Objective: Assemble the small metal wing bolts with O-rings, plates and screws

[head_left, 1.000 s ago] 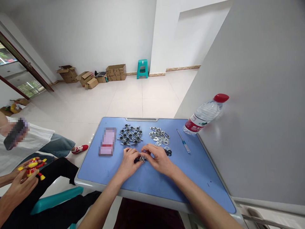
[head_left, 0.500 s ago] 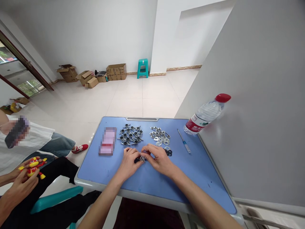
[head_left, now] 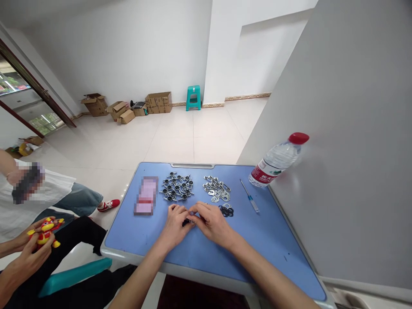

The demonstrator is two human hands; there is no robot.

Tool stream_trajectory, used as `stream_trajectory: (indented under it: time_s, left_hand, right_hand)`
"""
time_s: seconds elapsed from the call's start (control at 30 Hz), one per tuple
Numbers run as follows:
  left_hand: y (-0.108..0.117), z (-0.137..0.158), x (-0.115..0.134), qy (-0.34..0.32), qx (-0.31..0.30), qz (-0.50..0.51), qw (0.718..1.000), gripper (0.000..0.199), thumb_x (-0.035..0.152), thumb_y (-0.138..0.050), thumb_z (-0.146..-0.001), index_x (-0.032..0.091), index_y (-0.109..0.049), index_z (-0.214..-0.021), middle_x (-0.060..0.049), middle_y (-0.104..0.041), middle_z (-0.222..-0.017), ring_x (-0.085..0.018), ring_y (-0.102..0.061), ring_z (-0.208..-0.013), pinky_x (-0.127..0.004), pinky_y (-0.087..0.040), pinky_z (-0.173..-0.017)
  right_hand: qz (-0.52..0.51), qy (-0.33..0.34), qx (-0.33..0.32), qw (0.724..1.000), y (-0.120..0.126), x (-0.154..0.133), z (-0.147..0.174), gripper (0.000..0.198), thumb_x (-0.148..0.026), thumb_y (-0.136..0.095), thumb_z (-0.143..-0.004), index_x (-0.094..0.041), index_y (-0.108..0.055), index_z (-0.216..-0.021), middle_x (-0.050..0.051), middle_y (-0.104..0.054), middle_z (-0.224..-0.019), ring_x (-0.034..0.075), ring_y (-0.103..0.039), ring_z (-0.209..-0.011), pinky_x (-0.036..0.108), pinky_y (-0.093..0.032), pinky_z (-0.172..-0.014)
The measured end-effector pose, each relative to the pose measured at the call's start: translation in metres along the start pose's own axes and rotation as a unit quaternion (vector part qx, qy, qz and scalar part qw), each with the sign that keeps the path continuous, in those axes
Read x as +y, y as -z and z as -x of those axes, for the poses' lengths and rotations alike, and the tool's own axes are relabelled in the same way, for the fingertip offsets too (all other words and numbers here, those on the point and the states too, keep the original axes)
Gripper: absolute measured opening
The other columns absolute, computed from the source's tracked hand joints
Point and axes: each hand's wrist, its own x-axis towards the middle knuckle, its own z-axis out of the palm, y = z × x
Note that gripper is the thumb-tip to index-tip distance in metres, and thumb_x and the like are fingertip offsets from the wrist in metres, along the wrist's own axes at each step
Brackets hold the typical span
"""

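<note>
Over my remote feed, I see a small part (head_left: 186, 222), dark with a bit of silver, pinched between the fingertips of the left hand (head_left: 175, 223) and right hand (head_left: 210, 221), at the near side of the loose pieces. The fingers mostly cover it, so I can't read its shape or tilt. Nor can I tell whether it touches the surface beneath or sits just above.
</note>
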Motion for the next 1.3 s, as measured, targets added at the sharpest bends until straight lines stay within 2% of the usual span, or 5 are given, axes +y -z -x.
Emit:
stream_trajectory:
  time_s: [0.2, 0.37, 0.53, 0.8, 1.3]
  left_hand:
    - [0.004, 0.002, 0.006, -0.006, -0.002, -0.003, 1.000, 0.007, 0.018, -0.059, -0.090, 0.020, -0.063, -0.084, -0.002, -0.065, -0.087, -0.020, -0.058, -0.087, -0.040, -0.038, -0.092]
    - [0.027, -0.011, 0.010, 0.031, 0.013, 0.037, 0.999, 0.008, 0.018, -0.059, -0.089, 0.022, -0.065, -0.092, -0.001, -0.067, -0.087, -0.021, -0.060, -0.088, -0.039, -0.038, -0.091]
    - [0.058, -0.087, 0.007, 0.036, 0.008, -0.074, 0.997, 0.013, 0.019, -0.058, -0.089, 0.024, -0.066, -0.097, -0.001, -0.069, -0.099, -0.020, -0.059, -0.100, -0.036, -0.035, -0.097]
    - [0.035, -0.193, -0.031, 0.085, -0.049, -0.136, 0.986, 0.017, 0.015, -0.061, -0.083, 0.023, -0.071, -0.094, -0.003, -0.069, -0.096, -0.023, -0.061, -0.102, -0.039, -0.034, -0.094]
    - [0.053, -0.141, -0.024, 0.082, -0.002, -0.080, 0.993, 0.019, 0.019, -0.056, -0.088, 0.021, -0.070, -0.102, -0.005, -0.066, -0.102, -0.019, -0.063, -0.095, -0.032, -0.046, -0.086]
  right_hand:
    - [-0.042, -0.015, 0.045, 0.998, 0.007, -0.002, -0.001, 0.013, -0.022, -0.050, -0.096, -0.020, -0.056, -0.086, 0.000, -0.059, -0.069, 0.012, -0.051, -0.057, 0.024, -0.041, -0.053]
    - [-0.103, -0.107, 0.215, 0.965, 0.024, 0.003, -0.003, 0.009, -0.023, -0.056, -0.093, -0.021, -0.061, -0.085, 0.000, -0.060, -0.070, 0.013, -0.055, -0.059, 0.025, -0.045, -0.054]
    - [-0.171, -0.209, 0.315, 0.910, 0.030, 0.012, -0.005, 0.013, -0.032, -0.061, -0.090, -0.021, -0.064, -0.084, 0.000, -0.059, -0.069, 0.012, -0.055, -0.054, 0.023, -0.042, -0.043]
    - [-0.141, -0.200, 0.302, 0.921, 0.031, 0.017, -0.006, 0.013, -0.032, -0.061, -0.089, -0.020, -0.064, -0.083, -0.001, -0.060, -0.068, 0.012, -0.055, -0.053, 0.023, -0.043, -0.046]
    - [-0.147, -0.231, 0.353, 0.895, 0.045, 0.021, -0.006, 0.018, -0.038, -0.064, -0.087, -0.020, -0.065, -0.083, 0.000, -0.061, -0.064, 0.013, -0.055, -0.051, 0.024, -0.044, -0.045]
